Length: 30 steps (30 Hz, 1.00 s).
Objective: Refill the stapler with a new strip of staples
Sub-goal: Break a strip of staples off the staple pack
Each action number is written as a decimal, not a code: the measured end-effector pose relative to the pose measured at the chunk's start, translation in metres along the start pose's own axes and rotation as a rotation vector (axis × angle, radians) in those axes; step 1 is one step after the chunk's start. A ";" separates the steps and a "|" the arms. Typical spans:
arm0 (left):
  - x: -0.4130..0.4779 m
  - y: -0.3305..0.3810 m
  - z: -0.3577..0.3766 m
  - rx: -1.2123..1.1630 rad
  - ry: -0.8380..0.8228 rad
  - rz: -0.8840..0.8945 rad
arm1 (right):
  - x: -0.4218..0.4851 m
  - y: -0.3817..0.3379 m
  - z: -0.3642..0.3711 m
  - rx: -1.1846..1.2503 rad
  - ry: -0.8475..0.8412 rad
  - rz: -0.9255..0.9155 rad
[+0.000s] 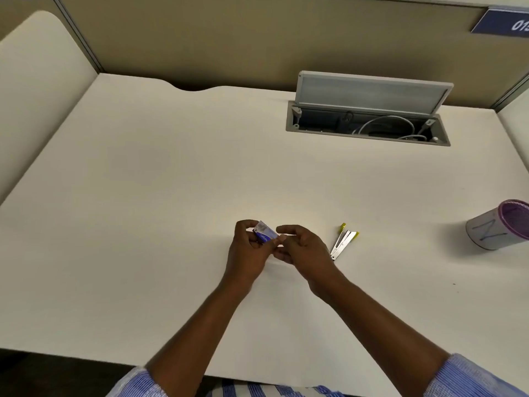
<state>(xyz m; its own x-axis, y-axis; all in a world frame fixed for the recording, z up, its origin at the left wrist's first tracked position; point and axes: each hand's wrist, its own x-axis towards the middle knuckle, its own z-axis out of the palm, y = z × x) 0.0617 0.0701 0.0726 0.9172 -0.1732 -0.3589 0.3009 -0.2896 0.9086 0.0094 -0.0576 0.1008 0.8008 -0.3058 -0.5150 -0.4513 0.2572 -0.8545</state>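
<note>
Both hands meet above the near middle of the pale desk (143,196), working on a small blue and white box of staples (264,232). The left hand (248,247) is closed around the box, fingers behind and thumb in front, holding it tilted off the surface. The right hand (303,250) touches the box's right end with thumb and forefinger pinched together there; what is inside the box cannot be seen. Just to the right of the right hand lies the stapler (342,242), silver with yellow tips, swung open so its two arms spread apart flat on the desk. Near the right edge a grey cup (492,227) with a purple mesh lining lies tipped on its side; its mouth faces right and nothing shows inside. Toward the back, a cable box (367,126) set into the desk has its lid raised, with white cables coiled inside.
</note>
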 end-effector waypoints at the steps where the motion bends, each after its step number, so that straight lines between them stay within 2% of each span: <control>1: -0.001 0.001 -0.001 0.006 -0.006 0.006 | 0.000 0.000 0.000 -0.006 0.006 -0.001; 5: -0.003 0.006 -0.002 0.022 -0.001 -0.009 | -0.001 -0.002 -0.003 -0.024 0.033 -0.022; 12: 0.000 0.012 -0.001 -0.078 0.134 -0.035 | -0.002 -0.005 -0.004 -0.156 0.067 -0.076; 23: -0.001 0.014 -0.003 -0.317 0.184 -0.172 | -0.005 -0.006 -0.005 -0.162 0.073 -0.091; 25: -0.003 0.015 -0.003 -0.332 0.194 -0.176 | -0.006 -0.007 -0.006 -0.234 0.086 -0.129; 30: -0.007 0.017 -0.004 -0.326 0.213 -0.166 | -0.011 -0.013 -0.007 -0.627 0.135 -0.326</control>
<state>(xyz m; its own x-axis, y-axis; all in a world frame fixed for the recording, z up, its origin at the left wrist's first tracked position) 0.0616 0.0699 0.0908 0.8723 0.0588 -0.4853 0.4850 0.0212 0.8743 0.0042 -0.0642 0.1170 0.8958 -0.3988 -0.1962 -0.3712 -0.4288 -0.8236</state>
